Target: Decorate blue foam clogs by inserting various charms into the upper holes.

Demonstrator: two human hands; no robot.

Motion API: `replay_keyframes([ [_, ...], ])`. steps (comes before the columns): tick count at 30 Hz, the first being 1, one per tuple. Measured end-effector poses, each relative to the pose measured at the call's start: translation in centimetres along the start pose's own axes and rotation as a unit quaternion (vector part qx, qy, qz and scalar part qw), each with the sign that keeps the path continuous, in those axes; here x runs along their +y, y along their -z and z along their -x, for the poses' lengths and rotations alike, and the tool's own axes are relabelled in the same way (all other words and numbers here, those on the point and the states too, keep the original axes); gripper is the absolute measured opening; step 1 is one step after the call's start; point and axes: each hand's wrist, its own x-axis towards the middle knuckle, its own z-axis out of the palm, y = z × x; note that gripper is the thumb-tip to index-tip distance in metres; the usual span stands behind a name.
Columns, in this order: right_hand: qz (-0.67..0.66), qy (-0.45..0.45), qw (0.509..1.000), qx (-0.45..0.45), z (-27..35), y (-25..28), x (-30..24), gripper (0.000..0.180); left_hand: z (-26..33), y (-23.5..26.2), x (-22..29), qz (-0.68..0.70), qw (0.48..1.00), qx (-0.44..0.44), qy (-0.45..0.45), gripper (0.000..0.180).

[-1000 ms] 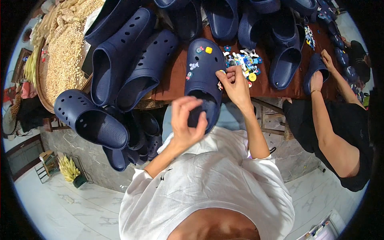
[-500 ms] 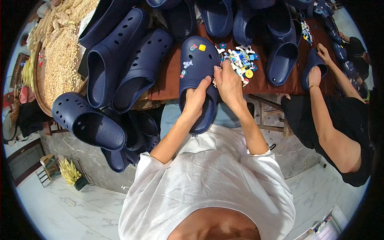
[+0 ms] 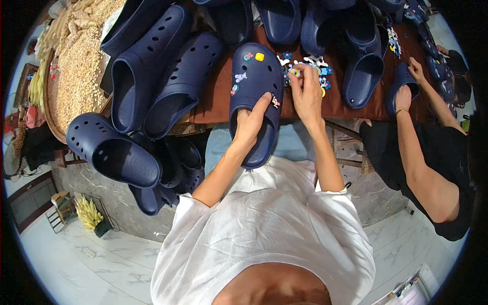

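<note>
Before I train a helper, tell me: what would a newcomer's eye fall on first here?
Probably the navy clog at the centre comes first, dotted with colourful charms, the left hand gripping its opening. Right of it, the right hand pinches a small charm beside a bright charm pile. At upper left, pale kernels lie in a wide tray.
</note>
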Motion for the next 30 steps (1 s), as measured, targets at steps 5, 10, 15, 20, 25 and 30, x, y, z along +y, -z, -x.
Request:
replay_keyframes([
  [5, 0.003, 0.005, 0.999, 0.036, -0.7, 0.1, -0.3, 0.024, 0.8, -0.2, 1.4, -0.028, 0.999, -0.012, -0.012, 0.059],
  [10, -0.095, -0.055, 0.993, -0.035, 1.9, 0.7, -1.5, 0.027, 1.1, -0.1, 1.9, -0.031, 0.999, -0.005, 0.035, 0.059],
  [15, -0.12, -0.121, 0.976, -0.139, 3.8, 0.7, -2.4, 0.042, 1.0, 0.0, 1.5, -0.023, 0.999, -0.005, 0.029, 0.058],
  [20, -0.104, -0.103, 0.979, -0.144, 3.9, 0.9, -3.5, 0.031, 1.1, 0.0, 1.1, -0.008, 1.0, 0.007, 0.008, 0.053],
  [25, -0.052, 0.032, 0.993, -0.102, 4.0, 0.6, -3.5, 0.014, 1.0, 0.1, 0.9, 0.004, 1.0, 0.019, -0.018, 0.046],
  [30, -0.059, 0.054, 0.994, -0.071, 4.7, 0.1, -3.2, 0.007, 1.2, 0.0, 1.2, 0.017, 0.999, 0.013, 0.032, 0.042],
])
